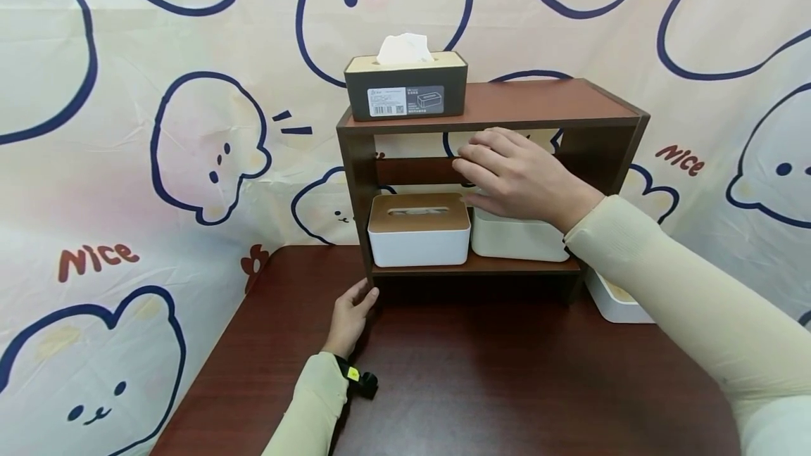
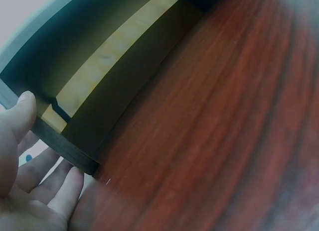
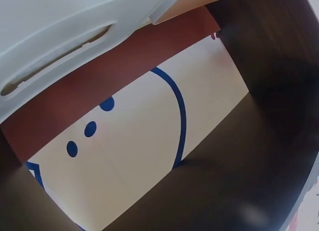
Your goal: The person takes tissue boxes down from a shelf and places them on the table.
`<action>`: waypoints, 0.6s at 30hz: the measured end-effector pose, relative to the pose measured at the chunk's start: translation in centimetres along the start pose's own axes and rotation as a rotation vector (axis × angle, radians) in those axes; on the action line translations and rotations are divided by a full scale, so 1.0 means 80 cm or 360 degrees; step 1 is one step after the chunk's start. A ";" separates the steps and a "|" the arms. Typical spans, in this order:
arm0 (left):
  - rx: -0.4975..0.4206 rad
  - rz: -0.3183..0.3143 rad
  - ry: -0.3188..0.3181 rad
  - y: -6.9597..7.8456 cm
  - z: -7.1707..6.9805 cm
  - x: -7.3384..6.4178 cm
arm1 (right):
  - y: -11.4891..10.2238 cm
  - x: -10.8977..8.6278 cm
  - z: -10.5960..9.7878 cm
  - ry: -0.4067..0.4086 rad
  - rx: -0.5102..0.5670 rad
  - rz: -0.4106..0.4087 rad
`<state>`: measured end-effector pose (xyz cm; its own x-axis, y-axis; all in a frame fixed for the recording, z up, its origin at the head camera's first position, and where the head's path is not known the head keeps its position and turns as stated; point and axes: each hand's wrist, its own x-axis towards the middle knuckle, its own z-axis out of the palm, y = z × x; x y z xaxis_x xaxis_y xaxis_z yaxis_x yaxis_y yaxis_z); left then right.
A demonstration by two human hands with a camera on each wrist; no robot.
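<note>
A brown wooden shelf (image 1: pixel 538 104) stands on the table. Low on its left side panel, my left hand (image 1: pixel 348 319) grips the edge; in the left wrist view the thumb (image 2: pixel 26 111) lies on one side of the panel and the fingers on the other. My right hand (image 1: pixel 519 174) hovers at the shelf's opening with its fingers loosely bent, holding nothing visible. Just below it sits a pale tissue box (image 1: pixel 519 239), partly hidden; its slotted lid (image 3: pixel 65 22) fills the right wrist view's upper left. Beside it is a white tissue box (image 1: pixel 418 248) with a wooden lid.
On top of the shelf, at the left, stands a dark grey tissue box (image 1: pixel 412 93) with a tissue sticking out. Another white box (image 1: pixel 617 308) sits on the table (image 1: pixel 507 378) right of the shelf, partly behind my right sleeve. A patterned cloth (image 1: pixel 222 139) hangs behind.
</note>
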<state>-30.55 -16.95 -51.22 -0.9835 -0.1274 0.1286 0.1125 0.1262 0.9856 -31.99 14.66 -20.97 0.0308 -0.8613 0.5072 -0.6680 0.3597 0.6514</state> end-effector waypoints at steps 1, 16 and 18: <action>0.0002 -0.0001 0.0001 0.000 0.000 0.000 | 0.001 0.002 0.000 -0.0001 -0.0006 -0.0004; 0.0014 -0.0016 -0.0007 0.002 0.000 0.000 | 0.011 0.023 -0.002 0.0027 -0.0006 -0.0006; 0.0010 -0.0011 -0.0009 0.003 0.000 0.000 | 0.012 0.025 -0.002 0.0042 0.0021 0.0016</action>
<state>-30.56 -16.91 -51.02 -0.9850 -0.1229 0.1212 0.1048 0.1315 0.9858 -32.46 13.32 -19.21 0.0438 -0.8478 0.5284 -0.6783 0.3631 0.6388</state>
